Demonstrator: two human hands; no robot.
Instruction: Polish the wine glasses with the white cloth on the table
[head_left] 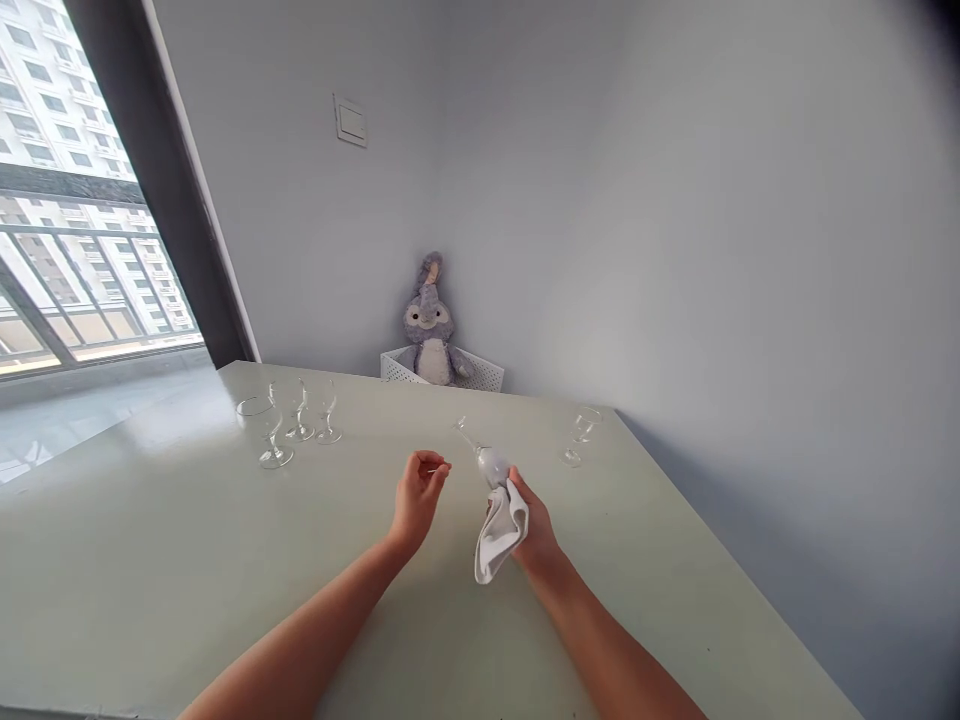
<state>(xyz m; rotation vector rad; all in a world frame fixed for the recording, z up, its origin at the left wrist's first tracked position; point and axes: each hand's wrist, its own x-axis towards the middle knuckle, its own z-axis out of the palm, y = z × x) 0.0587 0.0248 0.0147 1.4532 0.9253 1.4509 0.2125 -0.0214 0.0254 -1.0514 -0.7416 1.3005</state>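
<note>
You will find no readable text, label, brand, number or sign anywhere in your view, whether near your hands or out past the window, so nothing to report

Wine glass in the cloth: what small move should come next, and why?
I'd probably bring the left hand to the stem of the wine glass to steady it. The glass is tilted, its stem and foot pointing away, and only the right hand, with the white cloth, seems to support it at the bowl. The left hand is close by, but off the glass.
</note>
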